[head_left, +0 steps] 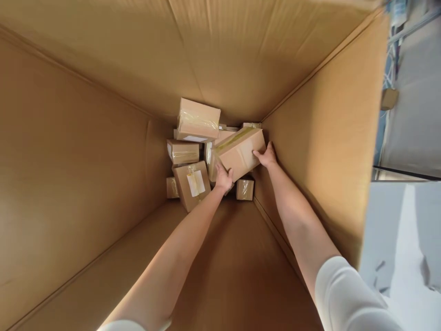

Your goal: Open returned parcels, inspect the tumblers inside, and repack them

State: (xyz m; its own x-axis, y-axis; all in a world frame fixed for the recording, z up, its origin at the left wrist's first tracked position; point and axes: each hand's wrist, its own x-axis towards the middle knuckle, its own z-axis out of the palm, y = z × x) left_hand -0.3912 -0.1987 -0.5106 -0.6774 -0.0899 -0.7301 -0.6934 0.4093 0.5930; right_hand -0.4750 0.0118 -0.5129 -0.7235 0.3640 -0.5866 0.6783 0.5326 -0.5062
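Observation:
Both my arms reach deep into a large cardboard container. A taped brown cardboard box [241, 154] is gripped between my two hands, tilted, with its right end higher than its left. My left hand [223, 178] holds its lower left corner, thumb on the near face. Around its right end is my right hand [266, 157], close to the container's right wall. Under and beside the held box lie other boxes: one large taped box [199, 120] on top at the left, a labelled box [193, 185] leaning nearer me, and a small box [245, 189] below my hands.
Tall walls of the cardboard container [86, 138] surround the pile on all sides. More boxes sit at the left, among them a taped one [183, 152] and a small one [172, 187]. Outside, beyond the right wall, are a grey floor and a brown carton [389, 99].

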